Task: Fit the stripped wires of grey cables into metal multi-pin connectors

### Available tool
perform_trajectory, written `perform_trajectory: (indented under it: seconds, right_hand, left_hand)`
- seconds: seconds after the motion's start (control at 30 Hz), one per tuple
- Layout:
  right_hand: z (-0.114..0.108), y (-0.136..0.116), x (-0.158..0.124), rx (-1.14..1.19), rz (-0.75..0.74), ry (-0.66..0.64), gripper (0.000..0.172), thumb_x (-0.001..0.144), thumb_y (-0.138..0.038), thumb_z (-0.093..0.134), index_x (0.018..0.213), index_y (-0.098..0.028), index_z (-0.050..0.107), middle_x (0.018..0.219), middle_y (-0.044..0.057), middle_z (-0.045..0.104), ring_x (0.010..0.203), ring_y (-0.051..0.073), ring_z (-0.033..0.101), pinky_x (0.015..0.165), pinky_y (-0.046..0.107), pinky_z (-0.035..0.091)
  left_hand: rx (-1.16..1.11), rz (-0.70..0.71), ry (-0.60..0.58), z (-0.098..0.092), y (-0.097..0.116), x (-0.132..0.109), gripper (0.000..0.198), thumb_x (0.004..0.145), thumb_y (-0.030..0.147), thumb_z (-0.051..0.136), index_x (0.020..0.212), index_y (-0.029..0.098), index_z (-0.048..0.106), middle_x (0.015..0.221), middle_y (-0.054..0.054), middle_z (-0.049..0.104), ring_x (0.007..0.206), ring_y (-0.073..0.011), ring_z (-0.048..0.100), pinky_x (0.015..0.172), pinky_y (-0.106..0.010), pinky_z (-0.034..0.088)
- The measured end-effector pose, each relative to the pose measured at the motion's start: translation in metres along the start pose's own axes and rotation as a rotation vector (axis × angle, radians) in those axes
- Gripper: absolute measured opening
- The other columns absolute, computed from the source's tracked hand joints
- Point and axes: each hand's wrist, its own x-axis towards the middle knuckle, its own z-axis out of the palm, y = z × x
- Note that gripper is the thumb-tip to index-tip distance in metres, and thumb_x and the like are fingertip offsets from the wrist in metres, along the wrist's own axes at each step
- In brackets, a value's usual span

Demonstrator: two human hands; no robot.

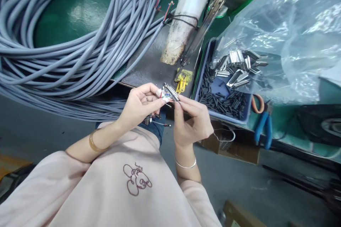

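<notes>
Left hand [140,104] seemingly pinches wires [166,95]; right hand [195,118] holds a connector [171,92].

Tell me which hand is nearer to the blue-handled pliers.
Right. The right hand, at the connector, is left of the blue-handled pliers in the view; the left hand is farther left, beyond the right hand.

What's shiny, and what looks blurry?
In the head view, white glare streaks the clear plastic bag and a pale patch shines on the green tabletop; in the head view, the cardboard box at the bottom looks soft, the held connector sharper.
</notes>
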Motion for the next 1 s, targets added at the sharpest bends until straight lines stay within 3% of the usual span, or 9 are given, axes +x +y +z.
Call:
perform_trajectory:
  seconds: [0.13, 0.33, 1.0]
  right_hand:
    - [0.004, 0.004, 0.003, 0.076, 0.026, -0.047, 0.012, 0.090, -0.010, 0.067, 0.093, -0.022, 0.064, 0.097, 0.002, 0.079, 0.088, 0.015, 0.077, 0.077, 0.028, 0.063]
    - [0.006, 0.007, 0.013, 0.073, 0.029, -0.057, 0.015, 0.088, -0.011, 0.066, 0.084, -0.023, 0.059, 0.094, 0.001, 0.079, 0.084, 0.015, 0.076, 0.073, 0.029, 0.063]
    - [0.010, 0.016, 0.024, 0.165, 0.085, -0.104, 0.015, 0.086, -0.009, 0.070, 0.086, -0.022, 0.063, 0.097, 0.001, 0.078, 0.089, 0.016, 0.076, 0.079, 0.032, 0.062]
  left_hand:
    - [0.031, 0.090, 0.089, 0.009, 0.001, 0.007, 0.029, 0.072, 0.019, 0.081, 0.071, 0.018, 0.053, 0.056, 0.007, 0.056, 0.040, -0.0021, 0.047, 0.040, -0.014, 0.037]
    - [0.079, 0.162, 0.152, 0.013, 0.003, 0.018, 0.029, 0.069, 0.018, 0.080, 0.069, 0.018, 0.051, 0.067, 0.006, 0.061, 0.044, 0.0000, 0.046, 0.041, -0.013, 0.038]
    - [0.124, 0.229, 0.187, 0.015, 0.007, 0.028, 0.027, 0.072, 0.015, 0.076, 0.069, 0.018, 0.049, 0.069, 0.004, 0.062, 0.051, -0.0019, 0.050, 0.050, -0.014, 0.046]
